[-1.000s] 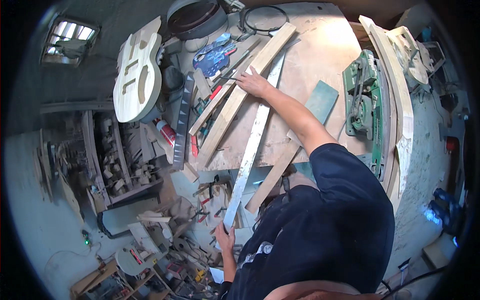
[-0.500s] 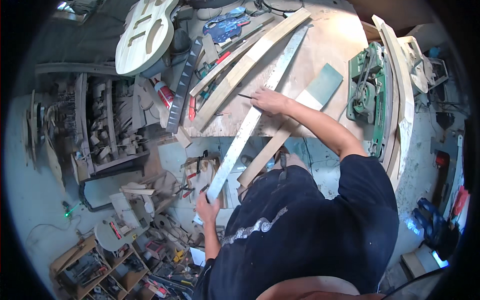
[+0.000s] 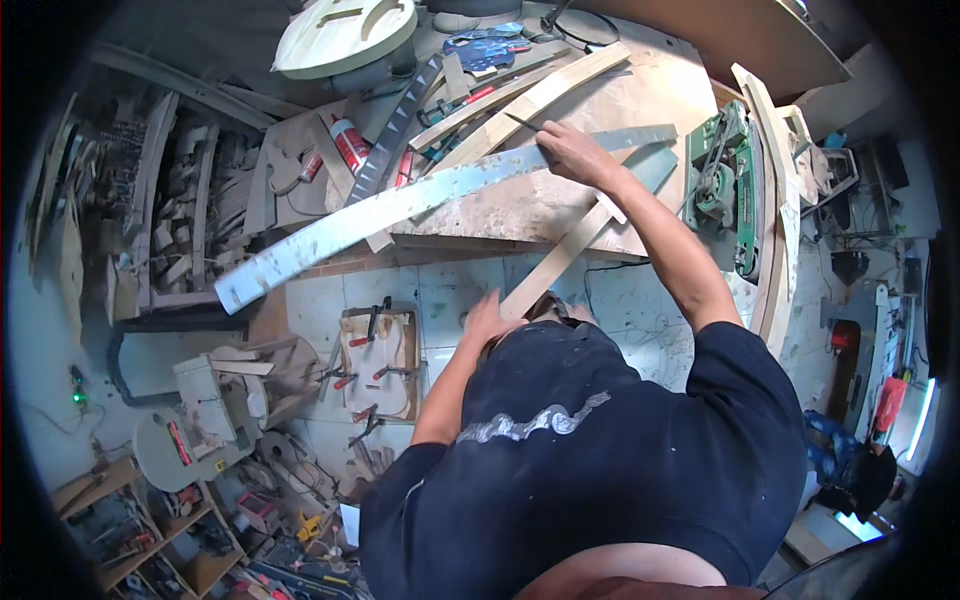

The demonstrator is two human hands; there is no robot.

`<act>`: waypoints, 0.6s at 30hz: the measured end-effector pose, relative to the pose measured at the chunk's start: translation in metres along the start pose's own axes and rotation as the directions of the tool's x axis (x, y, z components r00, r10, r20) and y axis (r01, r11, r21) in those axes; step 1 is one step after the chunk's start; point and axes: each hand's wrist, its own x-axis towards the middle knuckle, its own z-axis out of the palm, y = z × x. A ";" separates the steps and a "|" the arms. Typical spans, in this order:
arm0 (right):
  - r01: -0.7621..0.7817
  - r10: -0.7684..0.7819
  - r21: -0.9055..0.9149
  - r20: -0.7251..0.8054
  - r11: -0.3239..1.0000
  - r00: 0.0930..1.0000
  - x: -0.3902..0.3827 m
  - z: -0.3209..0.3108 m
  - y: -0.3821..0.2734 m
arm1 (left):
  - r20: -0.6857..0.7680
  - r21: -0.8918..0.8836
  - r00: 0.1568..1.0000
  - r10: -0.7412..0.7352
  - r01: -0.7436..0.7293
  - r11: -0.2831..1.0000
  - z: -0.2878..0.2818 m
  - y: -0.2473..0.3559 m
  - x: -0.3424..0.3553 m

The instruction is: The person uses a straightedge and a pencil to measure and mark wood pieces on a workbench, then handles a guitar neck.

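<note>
My right hand (image 3: 572,150) is closed on a thin dark stick (image 3: 523,122) and rests on a long, scuffed metal straightedge (image 3: 390,210), which lies diagonally across the bench (image 3: 650,90) and juts past its left front edge. My left hand (image 3: 492,320) is lower, fingers closed round the near end of a narrow wooden plank (image 3: 558,255). The plank slopes up to a grey-green board (image 3: 655,168) under the straightedge. Behind lie wooden strips (image 3: 590,65), a dark toothed strip (image 3: 400,120) and red-handled clamps.
A green machine (image 3: 715,185) and long boards (image 3: 775,150) line the right side. A pale guitar body (image 3: 340,40) and glue bottle (image 3: 350,145) are at back left. Wood racks (image 3: 160,200) stand left. A clamped workpiece (image 3: 380,365) lies on the tiled floor below.
The straightedge's near end has swung up and left, so it lies more crosswise. My left hand has let go of it and moved right to the plank. My right hand has risen rightward since half a second ago.
</note>
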 end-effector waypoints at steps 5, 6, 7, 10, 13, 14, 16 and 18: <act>-0.148 0.148 0.020 -0.002 0.989 0.989 -0.023 -0.026 -0.033 | 0.407 0.094 0.907 -0.107 0.075 0.993 0.001 0.003 0.015; -0.131 0.130 -0.011 -0.006 0.991 0.991 -0.026 -0.029 -0.036 | 0.322 0.085 0.938 -0.129 0.107 0.991 -0.005 -0.002 0.018; -0.132 0.132 -0.012 -0.008 0.991 0.991 -0.025 -0.029 -0.039 | 0.234 0.074 0.960 -0.152 0.139 0.988 -0.012 -0.007 0.022; -0.165 0.164 -0.068 -0.026 0.984 0.986 -0.042 -0.025 -0.037 | -0.186 0.047 0.969 0.161 -0.155 0.987 -0.054 -0.025 0.028; -0.108 0.105 -0.084 -0.039 0.991 0.994 -0.051 -0.006 -0.024 | -0.241 0.123 0.953 0.186 -0.160 0.979 -0.094 -0.047 0.054; -0.090 0.088 -0.082 -0.036 0.993 0.996 -0.049 0.001 -0.022 | -0.310 0.124 0.924 0.224 -0.194 0.973 -0.104 -0.057 0.060; -0.033 0.032 -0.089 -0.009 0.995 0.999 -0.040 0.011 -0.022 | -0.362 0.232 0.908 0.209 -0.130 0.964 -0.109 -0.084 0.071; -0.001 0.003 -0.099 0.012 0.995 1.000 -0.043 0.025 -0.016 | -0.374 0.235 0.908 0.187 -0.103 0.967 -0.106 -0.083 0.074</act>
